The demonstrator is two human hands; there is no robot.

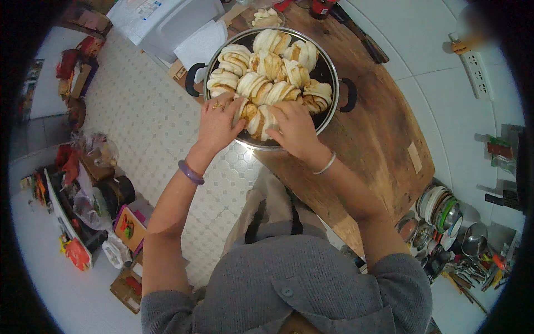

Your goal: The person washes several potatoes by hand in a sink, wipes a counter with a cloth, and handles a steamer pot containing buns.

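A round metal steamer pan [273,148] with two black handles holds several twisted dough rolls with brown streaks. My left hand [219,123], wearing a ring, is at the near left of the pan, its fingers and thumb around a dough roll [248,111]. My right hand [297,127] has its fingers and thumb against the right side of the nearest dough roll [261,122]. The fingers hide parts of both rolls. Farther right, another dough roll [317,96] lies near the pan's rim, with dark pan floor showing around it.
The pan stands on a wooden worktop [367,125], partly over its left edge. Behind it are a bowl of pale pieces [267,18] and a red jar [321,8]. A white plastic bin [183,25] is at the back left. Stacked dishes [442,208] stand at the right.
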